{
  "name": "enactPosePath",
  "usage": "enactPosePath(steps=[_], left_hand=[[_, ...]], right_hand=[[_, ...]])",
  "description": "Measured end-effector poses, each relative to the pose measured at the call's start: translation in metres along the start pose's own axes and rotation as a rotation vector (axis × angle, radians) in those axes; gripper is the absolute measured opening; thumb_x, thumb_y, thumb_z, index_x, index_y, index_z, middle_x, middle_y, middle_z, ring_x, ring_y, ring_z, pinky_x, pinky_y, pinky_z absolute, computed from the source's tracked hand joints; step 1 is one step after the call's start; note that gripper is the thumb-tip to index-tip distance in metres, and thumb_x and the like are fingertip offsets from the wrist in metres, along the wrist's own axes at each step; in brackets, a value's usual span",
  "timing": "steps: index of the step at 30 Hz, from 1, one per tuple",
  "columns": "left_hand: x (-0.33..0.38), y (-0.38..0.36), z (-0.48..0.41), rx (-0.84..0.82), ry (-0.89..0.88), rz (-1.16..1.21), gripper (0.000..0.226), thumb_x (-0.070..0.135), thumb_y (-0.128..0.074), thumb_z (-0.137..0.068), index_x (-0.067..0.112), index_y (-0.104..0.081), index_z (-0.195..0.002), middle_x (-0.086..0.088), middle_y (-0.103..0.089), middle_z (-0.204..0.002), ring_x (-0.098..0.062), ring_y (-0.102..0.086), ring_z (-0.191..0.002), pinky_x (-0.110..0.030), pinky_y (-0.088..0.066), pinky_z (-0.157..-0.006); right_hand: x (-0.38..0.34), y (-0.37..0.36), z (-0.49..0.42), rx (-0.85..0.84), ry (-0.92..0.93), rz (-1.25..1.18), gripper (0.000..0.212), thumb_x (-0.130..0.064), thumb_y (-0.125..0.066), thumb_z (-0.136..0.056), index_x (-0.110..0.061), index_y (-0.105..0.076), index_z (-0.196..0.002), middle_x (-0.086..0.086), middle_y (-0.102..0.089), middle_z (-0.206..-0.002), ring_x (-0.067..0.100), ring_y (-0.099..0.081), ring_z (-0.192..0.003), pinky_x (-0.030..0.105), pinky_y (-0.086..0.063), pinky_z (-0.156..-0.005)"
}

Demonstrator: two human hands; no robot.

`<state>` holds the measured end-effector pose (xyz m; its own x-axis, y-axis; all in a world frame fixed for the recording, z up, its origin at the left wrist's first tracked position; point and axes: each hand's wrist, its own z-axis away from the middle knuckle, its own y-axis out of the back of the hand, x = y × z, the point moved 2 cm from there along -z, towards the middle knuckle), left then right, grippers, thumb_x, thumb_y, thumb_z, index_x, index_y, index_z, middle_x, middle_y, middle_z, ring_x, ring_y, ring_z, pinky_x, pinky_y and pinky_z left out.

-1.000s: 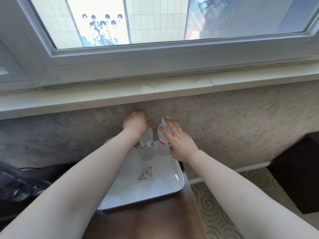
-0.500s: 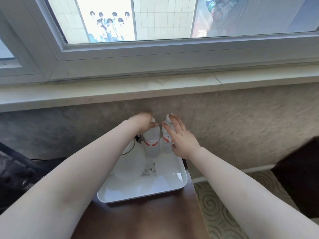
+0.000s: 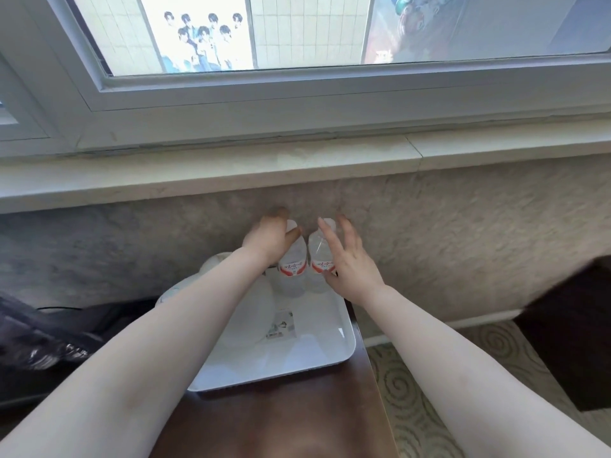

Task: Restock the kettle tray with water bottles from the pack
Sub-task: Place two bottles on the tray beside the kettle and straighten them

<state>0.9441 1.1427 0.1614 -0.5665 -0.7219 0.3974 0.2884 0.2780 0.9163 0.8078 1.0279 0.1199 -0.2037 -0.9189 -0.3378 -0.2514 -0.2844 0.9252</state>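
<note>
Glossy white tray [image 3: 344, 345], two clear ribbed bottles [image 3: 292, 269]

Two bottles [image 3: 292, 259] of clear plastic are seen in a glossy white tray [image 3: 334, 355], seemingly plastic, on smooth dark wood [image 3: 281, 424]; the wall [image 3: 479, 233] is rough-textured.

The left forearm [image 3: 185, 325] hides most of a white object [image 3: 215, 262] just behind it; dark blurred clutter [image 3: 39, 338] left of it stays unidentifiable.
</note>
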Motion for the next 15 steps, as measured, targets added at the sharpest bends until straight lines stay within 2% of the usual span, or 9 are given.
enactPosePath(steps=[2,4,7,9,12,15], left_hand=[[-0.001,-0.001,-0.001,0.002,-0.014,0.008,0.054,0.045,-0.048,-0.097,0.006,-0.044,-0.132,-0.022,-0.060,-0.122,-0.040,-0.059,-0.108,-0.037,-0.046,-0.076],[-0.001,-0.002,-0.002,0.011,-0.016,0.026,0.057,0.051,-0.048,-0.095,0.007,-0.044,-0.132,-0.021,-0.061,-0.120,-0.039,-0.059,-0.106,-0.034,-0.042,-0.072],[-0.007,-0.004,-0.001,0.027,-0.006,0.029,0.063,0.059,-0.047,-0.092,0.013,-0.041,-0.134,-0.018,-0.060,-0.121,-0.038,-0.060,-0.107,-0.035,-0.044,-0.073],[-0.012,-0.007,0.001,-0.015,-0.007,-0.004,0.068,0.061,-0.053,-0.087,0.018,-0.038,-0.136,-0.015,-0.060,-0.123,-0.037,-0.060,-0.107,-0.036,-0.045,-0.074],[-0.016,-0.009,0.002,-0.121,-0.006,-0.090,0.077,0.048,-0.071,-0.078,0.024,-0.030,-0.139,-0.013,-0.059,-0.122,-0.036,-0.061,-0.107,-0.034,-0.045,-0.073],[-0.015,-0.010,-0.001,-0.160,-0.012,-0.090,0.078,0.032,-0.076,-0.074,0.023,-0.030,-0.136,-0.013,-0.062,-0.115,-0.036,-0.063,-0.100,-0.033,-0.046,-0.068]], right_hand=[[0.002,-0.007,-0.004,0.025,-0.159,-0.157,0.100,-0.017,-0.071,-0.081,-0.025,-0.003,-0.153,0.017,-0.001,-0.159,0.042,-0.033,-0.136,0.049,-0.054,-0.086],[0.003,-0.016,-0.009,0.012,-0.296,-0.367,0.092,-0.017,-0.072,-0.080,-0.018,-0.012,-0.150,0.017,-0.011,-0.155,0.044,-0.046,-0.124,0.051,-0.051,-0.088],[0.003,-0.032,-0.013,0.012,-0.429,-0.604,0.084,-0.011,-0.071,-0.078,-0.017,-0.020,-0.145,0.018,-0.035,-0.143,0.038,-0.049,-0.123,0.051,-0.047,-0.097],[0.004,-0.040,-0.016,0.029,-0.464,-0.694,0.084,-0.008,-0.069,-0.078,-0.018,-0.019,-0.144,0.016,-0.045,-0.136,0.035,-0.052,-0.121,0.052,-0.048,-0.096],[0.007,-0.046,-0.020,0.046,-0.447,-0.746,0.082,-0.005,-0.069,-0.078,-0.019,-0.020,-0.142,0.002,-0.049,-0.128,0.028,-0.053,-0.119,0.046,-0.049,-0.096],[0.012,-0.050,-0.023,0.059,-0.428,-0.776,0.081,-0.004,-0.071,-0.075,-0.021,-0.024,-0.139,-0.003,-0.050,-0.122,0.021,-0.054,-0.115,0.041,-0.049,-0.093]])
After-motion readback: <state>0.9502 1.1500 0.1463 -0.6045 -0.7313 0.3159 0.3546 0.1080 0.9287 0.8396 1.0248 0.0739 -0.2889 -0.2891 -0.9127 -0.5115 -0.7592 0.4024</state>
